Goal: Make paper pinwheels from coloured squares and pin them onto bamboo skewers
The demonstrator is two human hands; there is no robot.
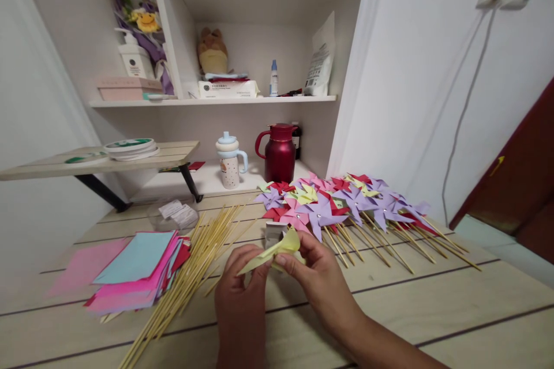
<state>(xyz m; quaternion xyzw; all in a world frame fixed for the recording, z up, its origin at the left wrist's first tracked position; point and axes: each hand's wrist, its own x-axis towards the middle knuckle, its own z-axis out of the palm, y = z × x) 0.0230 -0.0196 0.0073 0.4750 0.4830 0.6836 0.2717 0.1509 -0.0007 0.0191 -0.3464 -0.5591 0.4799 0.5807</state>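
Both of my hands pinch a folded piece of yellow paper (277,249) just above the wooden table (433,311). My left hand (240,294) grips its lower left edge. My right hand (314,271) holds the right side with fingertips on the fold. Left of my hands lies a loose bundle of thin wooden sticks (190,271). Farther left is a stack of coloured paper sheets (134,271), blue on top, pink and red beneath. A small white box (273,233) stands partly hidden behind the yellow paper.
Several finished paper pinwheels on sticks (346,204), purple, red, pink and yellow, lie at the right. A red jug (280,153) and a lidded cup (230,160) stand at the back. A raised wooden shelf (99,158) holds tape rolls. A clear plastic bag (175,213) lies behind the sticks.
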